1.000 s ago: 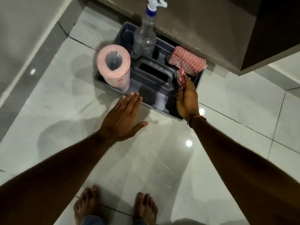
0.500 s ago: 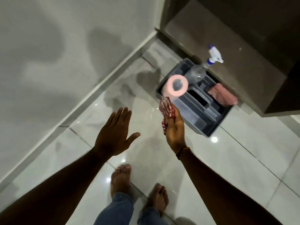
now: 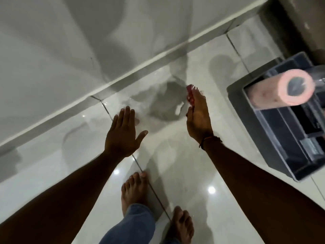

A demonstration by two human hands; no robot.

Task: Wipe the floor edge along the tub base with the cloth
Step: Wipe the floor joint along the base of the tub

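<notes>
My right hand (image 3: 197, 118) holds a red-and-white checked cloth (image 3: 190, 94); only a small part of it shows past my fingers. The hand hovers above the glossy floor, a short way from the tub base. The white tub wall (image 3: 61, 41) fills the upper left, and the floor edge (image 3: 112, 85) runs diagonally along it as a grey strip. My left hand (image 3: 123, 132) is flat with fingers spread, palm down, holding nothing, above the floor tiles to the left of the right hand.
A dark grey caddy (image 3: 249, 124) stands on the floor at the right with a pink paper roll (image 3: 276, 92) in it. My bare feet (image 3: 135, 189) are on the white tiles below my hands. A brown cabinet side (image 3: 299, 23) rises at the top right.
The view has swung left from the caddy towards the tub wall. My right hand carried the cloth out of the caddy and over the floor near the tub base. My feet stepped left.
</notes>
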